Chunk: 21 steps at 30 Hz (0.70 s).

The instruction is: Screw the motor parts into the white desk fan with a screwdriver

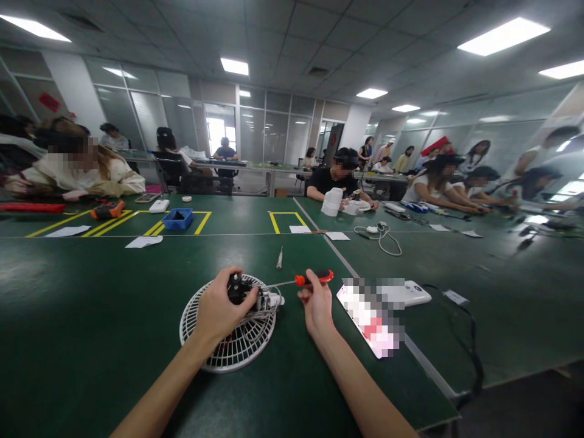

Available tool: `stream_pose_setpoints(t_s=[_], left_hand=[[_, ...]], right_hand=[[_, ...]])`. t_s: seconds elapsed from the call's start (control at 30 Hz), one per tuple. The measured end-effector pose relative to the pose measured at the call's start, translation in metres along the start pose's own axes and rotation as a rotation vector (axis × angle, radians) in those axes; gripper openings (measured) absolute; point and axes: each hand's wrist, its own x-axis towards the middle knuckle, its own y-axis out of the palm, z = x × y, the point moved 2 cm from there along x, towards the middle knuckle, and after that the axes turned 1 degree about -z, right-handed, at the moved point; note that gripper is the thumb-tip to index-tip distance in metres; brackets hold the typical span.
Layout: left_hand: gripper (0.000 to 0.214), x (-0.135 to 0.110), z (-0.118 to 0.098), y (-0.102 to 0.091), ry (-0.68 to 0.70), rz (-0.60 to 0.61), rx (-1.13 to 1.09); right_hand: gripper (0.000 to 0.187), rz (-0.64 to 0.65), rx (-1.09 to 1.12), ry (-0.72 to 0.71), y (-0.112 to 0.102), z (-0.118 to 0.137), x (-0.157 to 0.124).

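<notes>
Head view: left hand (219,310) is clasping the black assembly (236,291) over the grille (246,348); right hand (318,305) is pinching the screwdriver (325,277). Steady bracing is likely preventing slippage.

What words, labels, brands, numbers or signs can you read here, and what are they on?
None can be read.
Phone screen: pixelated, unreadable.
Screwdriver: no lettering I can make out.
White slip on the right: any print is too small.
Red wall decoration at far left: too small and blurred.
Red panel at the back right: too blurred.
</notes>
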Motion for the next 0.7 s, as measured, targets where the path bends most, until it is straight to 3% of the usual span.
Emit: stream_pose_setpoints(t_s=[0.33, 0.7], left_hand=[[0.046, -0.0012, 0.0037, -0.0001, 0.011, 0.003, 0.000], [0.046, -0.0027, 0.0033, -0.0012, 0.035, -0.006, -0.005]], right_hand=[[0.038, -0.003, 0.093, 0.053, 0.0003, 0.0060, -0.0020], [0.044, 0.007, -0.043, -0.058, 0.0008, 0.0021, 0.0009]])
